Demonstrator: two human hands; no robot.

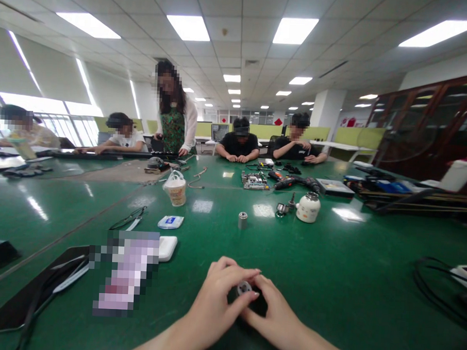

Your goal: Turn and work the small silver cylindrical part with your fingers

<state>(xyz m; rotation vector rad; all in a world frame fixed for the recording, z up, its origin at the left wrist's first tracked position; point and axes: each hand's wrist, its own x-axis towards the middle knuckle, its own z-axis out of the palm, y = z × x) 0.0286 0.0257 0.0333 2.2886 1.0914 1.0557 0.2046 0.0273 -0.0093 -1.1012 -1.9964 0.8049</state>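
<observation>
My left hand and my right hand meet low in the middle of the view, over the green table. Both are closed together on a small part with a round silver face and a dark body. The left fingers curl over its top and the right fingers wrap its dark side. Farther out on the table stand a small silver cylinder and a white rounded pot, both out of reach of my hands.
A white case, a small blue-white packet and a dark tablet lie to the left. A cup in a bag, a circuit board and a drill sit mid-table. Black cables lie right. Several people sit or stand at the far side.
</observation>
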